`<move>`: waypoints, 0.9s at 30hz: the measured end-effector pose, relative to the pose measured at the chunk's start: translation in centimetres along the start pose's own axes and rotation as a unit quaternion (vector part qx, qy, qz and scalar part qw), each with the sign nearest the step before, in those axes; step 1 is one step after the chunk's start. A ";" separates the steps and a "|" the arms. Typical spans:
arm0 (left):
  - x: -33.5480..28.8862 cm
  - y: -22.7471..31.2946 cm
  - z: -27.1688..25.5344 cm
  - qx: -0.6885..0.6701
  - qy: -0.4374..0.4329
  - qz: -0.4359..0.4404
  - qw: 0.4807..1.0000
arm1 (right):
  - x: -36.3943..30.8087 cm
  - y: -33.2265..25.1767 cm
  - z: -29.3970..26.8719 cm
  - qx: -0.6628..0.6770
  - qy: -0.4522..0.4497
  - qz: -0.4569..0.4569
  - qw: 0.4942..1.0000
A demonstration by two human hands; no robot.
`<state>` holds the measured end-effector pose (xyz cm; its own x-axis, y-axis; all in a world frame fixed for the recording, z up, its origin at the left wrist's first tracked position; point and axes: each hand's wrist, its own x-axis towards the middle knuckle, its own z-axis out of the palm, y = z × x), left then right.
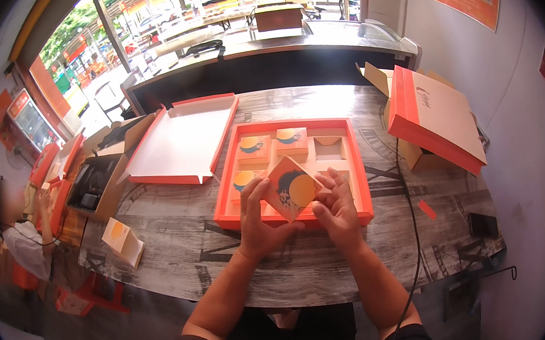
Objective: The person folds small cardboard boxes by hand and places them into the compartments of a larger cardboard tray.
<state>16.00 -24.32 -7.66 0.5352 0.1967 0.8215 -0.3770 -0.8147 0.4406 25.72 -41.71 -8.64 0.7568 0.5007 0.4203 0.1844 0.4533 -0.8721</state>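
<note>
Small patterned box (pixel 293 189) pinched by left hand (pixel 258 221), right hand (pixel 340 212) half-curled at the box's corner, grip there not discernible, red tray (pixel 360 181) of similar boxes (pixel 253 147) set beneath on bench (pixel 167 237)

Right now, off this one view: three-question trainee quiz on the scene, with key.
1. What is held up between the left hand and the right hand, above the red tray?
2. True or false: the white-lined lid lies to the left of the tray.
3. Choose: the flat black object lies
A) inside the tray
B) near the table's right end
C) on the lid

Key:
1. A small box with a printed pattern.
2. True.
3. B.
</note>
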 end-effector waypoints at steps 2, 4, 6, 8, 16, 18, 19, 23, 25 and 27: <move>-0.2 0.0 0.1 0.014 0.020 -0.009 1.000 | -0.2 -0.6 0.7 0.029 -0.044 0.016 0.998; -0.3 0.1 0.1 0.022 0.026 -0.016 0.999 | -0.3 -0.8 1.0 0.036 -0.063 0.020 0.997; -0.1 0.4 -0.1 0.029 0.017 -0.005 0.999 | -0.4 -0.7 1.0 0.020 -0.057 0.013 0.998; -0.1 0.5 -0.1 -0.008 0.012 -0.018 1.000 | -0.2 -0.5 0.7 0.033 -0.023 0.013 0.999; -0.4 0.7 0.5 -0.105 -0.058 -0.017 0.993 | 0.4 -0.2 -1.3 0.051 0.060 0.076 0.994; -0.3 1.0 0.6 -0.106 -0.063 -0.020 0.992 | 0.4 -0.2 -1.4 0.077 0.051 0.062 0.994; -0.4 1.1 0.5 -0.106 -0.064 -0.021 0.992 | 0.4 -0.7 -1.0 0.059 0.045 0.047 0.996; -0.8 0.7 0.5 -0.085 -0.097 0.007 0.992 | 0.5 -2.0 0.4 0.029 0.049 -0.006 0.998; -0.6 1.0 0.2 -0.057 -0.095 0.027 0.993 | 0.5 -1.7 0.1 0.003 0.054 -0.007 0.999; 0.1 1.5 -0.4 0.000 -0.078 0.038 0.996 | 0.3 -1.4 -0.6 -0.056 0.048 0.016 0.997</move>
<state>15.20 -25.25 -6.75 0.6161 0.0473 0.7862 -0.4212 -0.8237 0.3796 26.03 -42.62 -7.47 0.8190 0.4383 0.3704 0.2238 0.3504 -0.9095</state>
